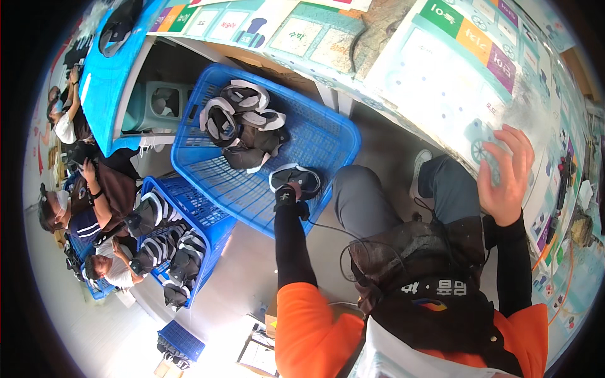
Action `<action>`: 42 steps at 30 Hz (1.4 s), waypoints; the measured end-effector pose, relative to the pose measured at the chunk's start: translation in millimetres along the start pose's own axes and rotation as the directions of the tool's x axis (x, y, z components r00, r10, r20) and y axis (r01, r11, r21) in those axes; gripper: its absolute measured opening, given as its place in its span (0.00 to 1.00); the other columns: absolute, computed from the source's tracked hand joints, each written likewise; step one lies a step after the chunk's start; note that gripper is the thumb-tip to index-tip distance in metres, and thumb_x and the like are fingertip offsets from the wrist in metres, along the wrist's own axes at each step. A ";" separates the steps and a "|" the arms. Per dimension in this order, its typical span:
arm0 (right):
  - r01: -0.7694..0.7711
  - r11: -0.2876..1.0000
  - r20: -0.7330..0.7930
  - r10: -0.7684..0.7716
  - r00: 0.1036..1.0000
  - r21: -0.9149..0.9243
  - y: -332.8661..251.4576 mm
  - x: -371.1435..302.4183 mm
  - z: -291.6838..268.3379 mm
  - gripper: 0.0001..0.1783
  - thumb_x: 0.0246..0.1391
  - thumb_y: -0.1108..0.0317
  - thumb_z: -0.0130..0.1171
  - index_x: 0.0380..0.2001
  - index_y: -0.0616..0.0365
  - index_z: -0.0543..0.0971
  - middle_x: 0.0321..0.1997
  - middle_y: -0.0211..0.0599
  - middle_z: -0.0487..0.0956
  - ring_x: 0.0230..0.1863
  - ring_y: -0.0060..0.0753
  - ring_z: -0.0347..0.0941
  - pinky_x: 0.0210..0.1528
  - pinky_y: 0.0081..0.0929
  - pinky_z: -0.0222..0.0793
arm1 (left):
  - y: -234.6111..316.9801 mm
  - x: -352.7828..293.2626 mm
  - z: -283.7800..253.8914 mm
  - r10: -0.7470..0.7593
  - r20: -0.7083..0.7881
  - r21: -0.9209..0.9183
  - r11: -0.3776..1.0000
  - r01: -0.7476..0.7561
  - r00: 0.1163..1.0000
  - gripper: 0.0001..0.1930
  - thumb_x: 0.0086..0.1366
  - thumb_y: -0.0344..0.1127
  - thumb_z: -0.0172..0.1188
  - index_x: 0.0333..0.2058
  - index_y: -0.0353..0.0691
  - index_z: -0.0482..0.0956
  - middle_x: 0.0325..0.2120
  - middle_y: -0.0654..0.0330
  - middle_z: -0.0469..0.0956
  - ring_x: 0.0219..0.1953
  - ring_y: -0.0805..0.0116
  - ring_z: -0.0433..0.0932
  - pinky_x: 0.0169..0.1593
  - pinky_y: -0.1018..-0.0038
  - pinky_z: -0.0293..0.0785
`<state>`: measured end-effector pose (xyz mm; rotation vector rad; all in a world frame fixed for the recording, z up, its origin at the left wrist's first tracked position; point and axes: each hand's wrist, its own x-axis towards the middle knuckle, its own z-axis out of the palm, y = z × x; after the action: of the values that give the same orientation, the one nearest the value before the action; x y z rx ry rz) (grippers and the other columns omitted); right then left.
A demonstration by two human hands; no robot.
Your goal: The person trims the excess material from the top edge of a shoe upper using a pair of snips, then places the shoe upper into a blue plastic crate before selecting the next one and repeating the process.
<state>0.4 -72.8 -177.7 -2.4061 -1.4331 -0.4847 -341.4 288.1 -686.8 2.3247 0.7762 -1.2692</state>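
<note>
My left hand (290, 189) reaches into a large blue plastic basket (343, 135) and grips the edge of a dark shoe upper (301, 181) with a pale rim. Its fingers are partly hidden by the piece. Farther into the same basket lies a loose heap of similar shoe uppers (242, 123), dark with whitish edging. On the right, my right hand (509, 179) is at the table's near edge, fingers spread and holding nothing. Beneath it is the patterned tabletop (435, 69), printed with coloured blocks and drawings.
A second blue basket (211, 236) full of shoe uppers stands to the left. Farther left, several people (94, 189) sit at work. A blue-covered table (104, 94) holds a dark piece (120, 28). Orange cord (563, 293) hangs at the right; a dark cable (334, 228) loops near my knee.
</note>
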 end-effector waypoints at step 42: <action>-0.170 0.359 0.272 -0.258 0.927 0.918 -84.3 -95.3 12.3 0.25 0.58 0.63 0.72 0.58 0.53 0.81 0.55 0.37 0.77 0.54 0.38 0.76 0.53 0.32 0.75 | 220.3 -487.8 -83.1 -0.134 -0.938 -0.339 0.547 -0.766 0.320 0.27 0.63 0.30 0.69 0.61 0.36 0.80 0.62 0.46 0.76 0.60 0.53 0.80 0.56 0.65 0.80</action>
<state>-115.0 -103.8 -223.0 -1.4678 -1.3249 0.7296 -364.3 24.8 -214.0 1.9978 0.7369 0.7192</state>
